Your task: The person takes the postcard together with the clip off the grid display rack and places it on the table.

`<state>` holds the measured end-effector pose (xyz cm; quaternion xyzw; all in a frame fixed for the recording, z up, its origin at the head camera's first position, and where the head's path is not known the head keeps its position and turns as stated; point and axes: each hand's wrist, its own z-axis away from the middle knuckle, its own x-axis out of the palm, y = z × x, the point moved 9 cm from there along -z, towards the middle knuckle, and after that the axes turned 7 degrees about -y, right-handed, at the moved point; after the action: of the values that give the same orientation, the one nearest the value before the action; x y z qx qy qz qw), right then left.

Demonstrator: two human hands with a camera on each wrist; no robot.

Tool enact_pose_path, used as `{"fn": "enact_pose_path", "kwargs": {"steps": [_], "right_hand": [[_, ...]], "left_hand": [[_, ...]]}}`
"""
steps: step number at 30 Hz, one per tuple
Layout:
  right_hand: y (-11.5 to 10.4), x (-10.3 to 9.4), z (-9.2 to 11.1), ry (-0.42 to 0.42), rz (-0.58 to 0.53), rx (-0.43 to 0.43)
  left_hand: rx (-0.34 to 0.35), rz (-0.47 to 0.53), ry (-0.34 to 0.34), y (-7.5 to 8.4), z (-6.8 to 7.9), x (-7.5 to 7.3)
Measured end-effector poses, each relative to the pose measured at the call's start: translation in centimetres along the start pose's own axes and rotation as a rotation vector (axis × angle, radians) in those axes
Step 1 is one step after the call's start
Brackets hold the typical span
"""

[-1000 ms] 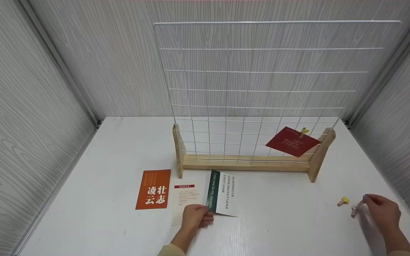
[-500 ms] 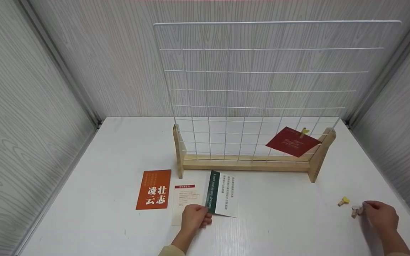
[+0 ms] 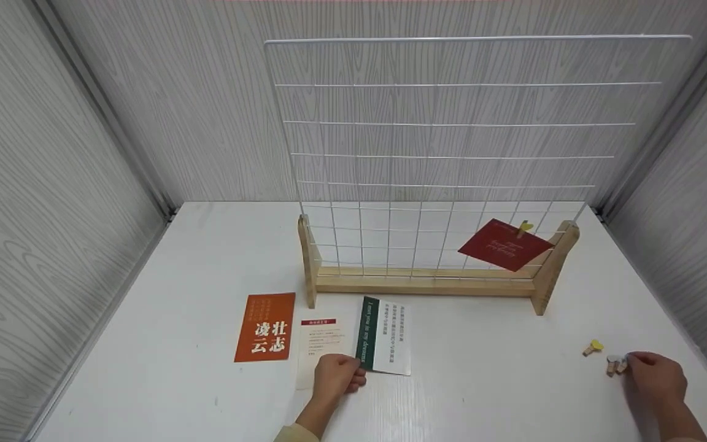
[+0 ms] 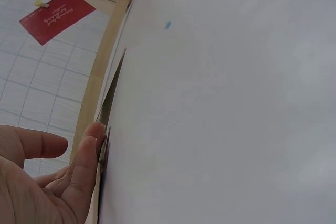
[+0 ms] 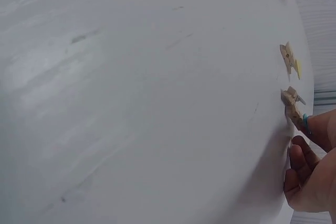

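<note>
My right hand has its grip closed on a small wooden peg, pinched at its near end at about five o'clock on the bench; the peg looks to be touching the surface or just off it, I cannot tell which. A second peg with a yellow tab lies just beside it, toward ten o'clock. My left hand grips the bottom edge of a green-and-white card near six o'clock, thumb on top, the card lying over a pale printed card; an orange card lies at its nine o'clock.

I judge this the pick-up step: peg and card each in hand. Next I would need both lifted and brought together at the wire grid in its wooden stand, where a red card hangs pegged.

No containers here.
</note>
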<state>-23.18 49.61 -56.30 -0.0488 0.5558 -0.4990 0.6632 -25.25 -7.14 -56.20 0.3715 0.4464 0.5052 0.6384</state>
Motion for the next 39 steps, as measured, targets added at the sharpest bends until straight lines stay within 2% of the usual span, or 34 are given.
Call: {"fn": "enact_pose_path", "kwargs": {"steps": [13, 24, 30, 34, 39], "right_hand": [[0.7, 0.3, -0.5, 0.013, -0.033, 0.074], [0.7, 0.2, -0.4, 0.031, -0.033, 0.042], [0.2, -0.1, 0.3, 0.026, -0.016, 0.015], [0.4, -0.2, 0.4, 0.005, -0.042, 0.044], [0.7, -0.3, 0.4, -0.002, -0.059, 0.066]], "left_hand": [[-0.016, 0.009, 0.02, 0.0, 0.2, -0.2], [-0.031, 0.023, 0.039, -0.3, 0.1, -0.4], [-0.005, 0.025, 0.025, -0.1, 0.1, -0.4], [0.011, 0.038, 0.013, 0.2, 0.0, -0.4], [0.062, 0.083, -0.032, 0.8, -0.6, -0.2]]}}
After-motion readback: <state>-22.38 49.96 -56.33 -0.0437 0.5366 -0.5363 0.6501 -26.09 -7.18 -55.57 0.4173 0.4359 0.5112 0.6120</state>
